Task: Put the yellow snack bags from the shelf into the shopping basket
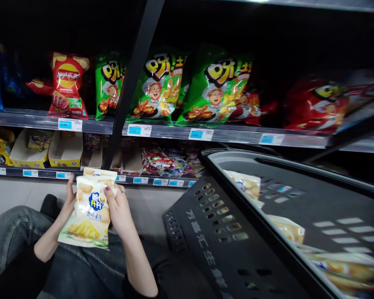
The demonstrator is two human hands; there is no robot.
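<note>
Both my hands hold a pair of cream-coloured snack bags above my lap. The front bag of potato fries (89, 214) has a blue logo, and the top edge of a second bag (101, 172) shows behind it. My left hand (67, 201) grips the left edge, its fingers mostly hidden behind the bags. On the right edge, my right hand (120, 207) closes with the thumb over the front. To the right a grey shopping basket (202, 216) stands with several similar snack bags (286, 228) inside.
An upper shelf (102, 126) carries green snack bags (157, 87), a red bag of Lay's chips (69, 85) and other red bags (321, 104). Below it are cardboard display boxes (65, 149) and small colourful packets (158, 160). A dark slanting bar (131, 79) crosses in front of the shelves.
</note>
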